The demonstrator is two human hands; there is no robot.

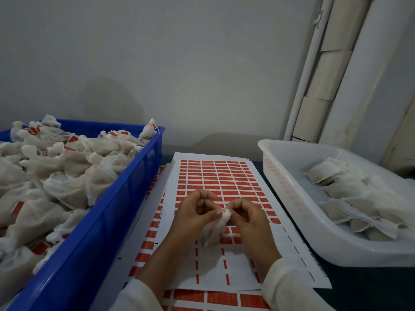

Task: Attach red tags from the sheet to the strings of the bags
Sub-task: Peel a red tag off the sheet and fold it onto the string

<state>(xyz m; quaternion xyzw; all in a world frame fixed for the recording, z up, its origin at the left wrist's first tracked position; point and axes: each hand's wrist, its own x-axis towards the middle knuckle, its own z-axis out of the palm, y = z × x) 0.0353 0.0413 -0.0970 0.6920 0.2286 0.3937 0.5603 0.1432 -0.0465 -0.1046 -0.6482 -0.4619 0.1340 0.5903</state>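
A small white mesh bag hangs between my hands above the sheet of red tags. My left hand and my right hand both pinch at the gathered top of the bag, where its string is. Whether a tag is on the string is hidden by my fingers. The near rows of the sheet are bare backing with thin red strips left. More tag sheets lie underneath it.
A blue crate on the left is heaped with white bags, several carrying red tags. A white tray on the right holds several bags. Cardboard tubes lean against the wall at the back right.
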